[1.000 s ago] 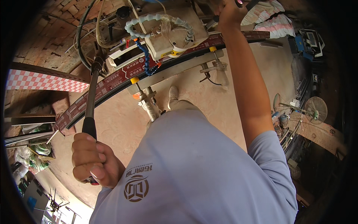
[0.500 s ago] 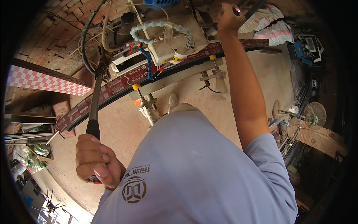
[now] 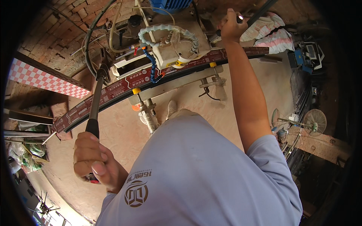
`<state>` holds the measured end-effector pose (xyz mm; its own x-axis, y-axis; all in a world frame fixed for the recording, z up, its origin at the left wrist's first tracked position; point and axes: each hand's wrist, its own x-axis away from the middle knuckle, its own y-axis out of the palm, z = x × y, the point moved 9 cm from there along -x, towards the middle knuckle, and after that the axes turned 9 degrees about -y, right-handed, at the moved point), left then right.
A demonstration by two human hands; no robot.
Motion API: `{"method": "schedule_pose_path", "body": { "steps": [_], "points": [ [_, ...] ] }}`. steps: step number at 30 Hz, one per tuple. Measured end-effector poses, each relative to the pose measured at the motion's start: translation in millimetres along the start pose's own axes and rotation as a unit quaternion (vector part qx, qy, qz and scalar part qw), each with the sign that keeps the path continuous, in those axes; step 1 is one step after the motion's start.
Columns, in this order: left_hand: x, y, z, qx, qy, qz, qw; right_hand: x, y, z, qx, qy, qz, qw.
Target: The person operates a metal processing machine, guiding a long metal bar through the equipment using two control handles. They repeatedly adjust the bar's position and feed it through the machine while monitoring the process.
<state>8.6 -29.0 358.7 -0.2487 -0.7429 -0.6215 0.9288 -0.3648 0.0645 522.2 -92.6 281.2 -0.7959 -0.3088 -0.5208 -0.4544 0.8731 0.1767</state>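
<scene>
My left hand [image 3: 90, 160] is wrapped round the black grip of a long metal lever [image 3: 96, 100], which runs up to a pivot on the machine's left side. My right arm reaches far forward, and my right hand [image 3: 231, 28] is closed round a dark handle [image 3: 240, 18] at the machine's right. Between the hands stands a pale machine head [image 3: 177, 52] with a segmented grey coolant hose [image 3: 166, 27] and a blue one [image 3: 152, 66]. A long bar in dark red printed film [image 3: 113, 89] lies across the machine, under the head.
Two yellow-topped clamps [image 3: 136, 91] [image 3: 213, 64] stand along the bar's near side. A blue motor [image 3: 171, 5] sits at the back. On the right are white sacks [image 3: 266, 30] and a standing fan [image 3: 315, 122]; a red-checked panel [image 3: 49, 78] is at left.
The whole view has shifted slightly, with the machine sitting a little lower in the picture. Both hands keep their grips; the left lever looks nearly unchanged.
</scene>
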Motion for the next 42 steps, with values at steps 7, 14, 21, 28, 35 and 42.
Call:
{"method": "schedule_pose_path", "body": {
  "steps": [7, 14, 21, 28, 35, 42],
  "points": [
    [1, -3, -1, -0.003, -0.004, 0.006, 1.000, -2, -4, 0, 0.014, 0.013, 0.006, 1.000],
    [2, -7, -5, 0.009, 0.004, -0.004, 1.000, -4, -7, -4, 0.027, 0.014, 0.004, 1.000],
    [1, -11, -7, -0.010, 0.010, -0.007, 1.000, -8, -13, -1, 0.018, -0.007, -0.017, 1.000],
    [-1, -13, -8, -0.006, 0.021, 0.004, 1.000, -2, -18, -4, 0.012, 0.012, -0.014, 1.000],
    [-5, -9, -5, -0.014, 0.030, -0.007, 0.999, 6, -5, -14, -0.012, 0.030, -0.026, 0.999],
    [-4, -7, -4, -0.023, 0.029, 0.011, 0.999, 14, 8, -17, -0.014, 0.036, -0.033, 0.999]
  ]
}}
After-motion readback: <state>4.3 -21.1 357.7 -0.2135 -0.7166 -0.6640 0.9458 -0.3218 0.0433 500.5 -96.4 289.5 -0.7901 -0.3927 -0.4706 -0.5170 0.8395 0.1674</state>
